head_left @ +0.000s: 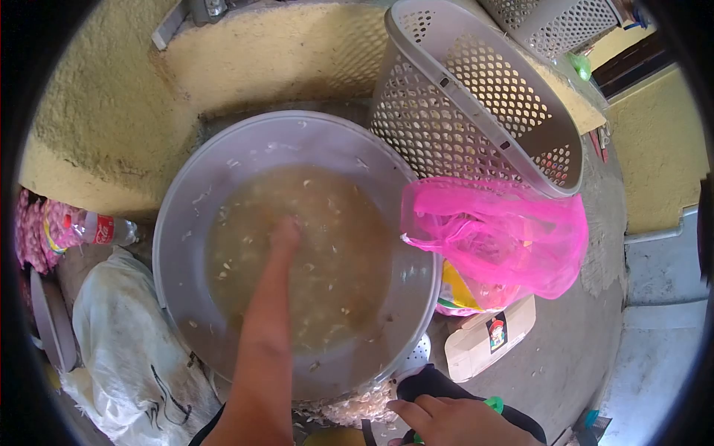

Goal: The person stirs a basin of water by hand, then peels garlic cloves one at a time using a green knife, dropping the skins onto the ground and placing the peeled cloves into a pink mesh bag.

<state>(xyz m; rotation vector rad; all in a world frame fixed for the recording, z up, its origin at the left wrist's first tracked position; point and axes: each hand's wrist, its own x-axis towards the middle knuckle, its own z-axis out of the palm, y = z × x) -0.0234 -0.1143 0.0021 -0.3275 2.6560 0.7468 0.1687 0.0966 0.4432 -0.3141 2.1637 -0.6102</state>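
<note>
A wide grey basin (186,178) holds cloudy brownish water (342,260) with pale bits floating in it. My left hand (285,232) reaches into the water near the middle; its fingers are under the surface and hidden. At the bottom right, outside the basin, my right hand (454,422) rests over a dark object (428,383) with green parts, its fingers bent. What it holds, if anything, cannot be made out. Pale peelings (357,407) lie below the basin's near rim.
A tall perforated basket (424,111) stands behind right, with a pink mesh bag (498,238) and a cardboard carton (491,338) before it. On the left are a white sack (126,327), a plastic bottle (104,229) and a bag of pinkish bulbs (37,230). A yellowish wall (111,111) curves behind.
</note>
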